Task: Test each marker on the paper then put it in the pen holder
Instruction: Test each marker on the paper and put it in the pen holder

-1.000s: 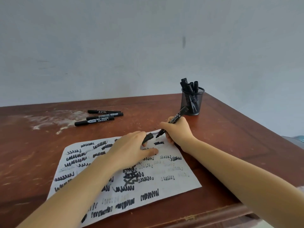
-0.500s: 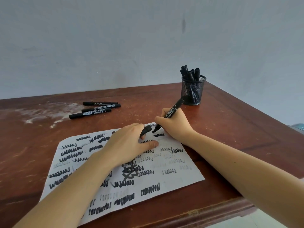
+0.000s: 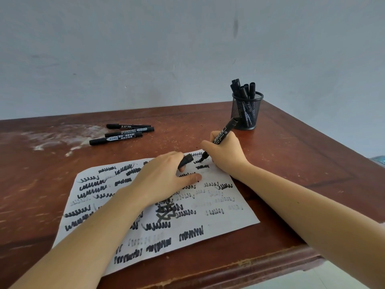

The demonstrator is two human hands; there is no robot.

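The right hand (image 3: pixel 226 152) grips a marker (image 3: pixel 221 138) in a writing hold, its tip touching the paper (image 3: pixel 229 217) near the far edge, among black scribbles. The left hand (image 3: pixel 164 180) rests on the paper just beside it, fingers curled round the cap (image 3: pixel 186 160), thumb flat on the sheet. The holder (image 3: pixel 249 115), with stored markers (image 3: pixel 243 91) upright inside, stands beyond the paper's far right corner. Three loose markers (image 3: pixel 123 133) lie beyond its far left side, on the table (image 3: pixel 291 163)

bare arms (image 3: pixel 100 230) lead to a bare left hand (image 3: pixel 163 178) and bare right hand (image 3: pixel 227 153).
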